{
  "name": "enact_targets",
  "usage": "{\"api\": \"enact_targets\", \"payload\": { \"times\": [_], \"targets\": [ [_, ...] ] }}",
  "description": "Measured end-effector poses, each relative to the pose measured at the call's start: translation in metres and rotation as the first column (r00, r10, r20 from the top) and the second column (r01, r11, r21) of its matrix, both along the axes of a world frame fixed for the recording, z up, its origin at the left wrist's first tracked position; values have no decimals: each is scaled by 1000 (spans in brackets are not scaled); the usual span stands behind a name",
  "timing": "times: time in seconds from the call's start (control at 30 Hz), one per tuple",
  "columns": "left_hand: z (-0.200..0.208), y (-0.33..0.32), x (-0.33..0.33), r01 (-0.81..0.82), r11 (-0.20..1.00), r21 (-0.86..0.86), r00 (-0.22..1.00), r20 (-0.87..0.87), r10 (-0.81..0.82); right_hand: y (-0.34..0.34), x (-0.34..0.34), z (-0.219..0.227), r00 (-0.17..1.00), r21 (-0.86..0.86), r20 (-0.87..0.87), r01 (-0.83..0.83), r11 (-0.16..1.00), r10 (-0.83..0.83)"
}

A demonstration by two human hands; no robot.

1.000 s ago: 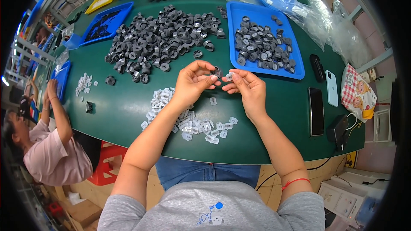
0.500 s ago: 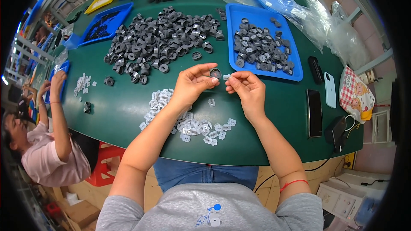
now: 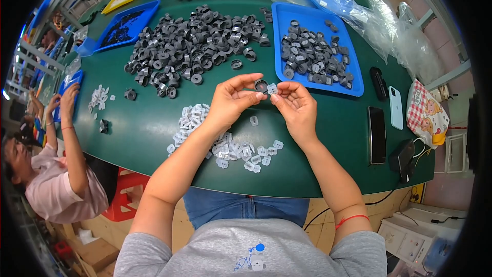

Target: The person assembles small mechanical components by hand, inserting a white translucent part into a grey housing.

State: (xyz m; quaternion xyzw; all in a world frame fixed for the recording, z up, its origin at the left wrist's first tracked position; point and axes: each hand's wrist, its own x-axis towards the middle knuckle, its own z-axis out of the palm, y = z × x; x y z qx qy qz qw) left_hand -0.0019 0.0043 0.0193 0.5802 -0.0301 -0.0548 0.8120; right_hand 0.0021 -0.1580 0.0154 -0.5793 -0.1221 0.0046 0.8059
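Observation:
Between thumb and fingers, my left hand (image 3: 234, 98) grips a round dark grey plastic cap (image 3: 261, 86), its hollow side showing. My right hand (image 3: 295, 106) pinches a small translucent white plastic piece (image 3: 272, 88) right beside the cap; whether the two touch I cannot tell. Under and beside my left forearm lies a pile of similar white pieces (image 3: 233, 150). Beyond my hands spreads a big heap of dark grey caps (image 3: 200, 41). A blue tray (image 3: 353, 88) to the far right holds more grey caps, some with white pieces in them.
At the right lie a black phone (image 3: 376, 136), a light blue phone (image 3: 395, 107) and a black case (image 3: 378, 83). Clear plastic bags (image 3: 369, 25) cover the far right. A co-worker (image 3: 66, 174) sits at the left. Further left stands a blue tray (image 3: 148, 19) of small black parts.
My right hand has turned the white piece, so its flat face now shows, and brought it closer to the grey cap. My left hand has stayed almost still.

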Motion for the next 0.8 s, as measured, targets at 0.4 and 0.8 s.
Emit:
{"api": "enact_targets", "payload": {
  "times": [0.4,0.8],
  "targets": [
    [-1,1,0,-22,1000,22,1000,0,22,-2,1,-1,975,-29,-200,-103,994,95],
    [-7,-2,1,-22,989,146,995,95,8,-1,0,-4,993,-145,-122,-21,989,3]
  ]
}}
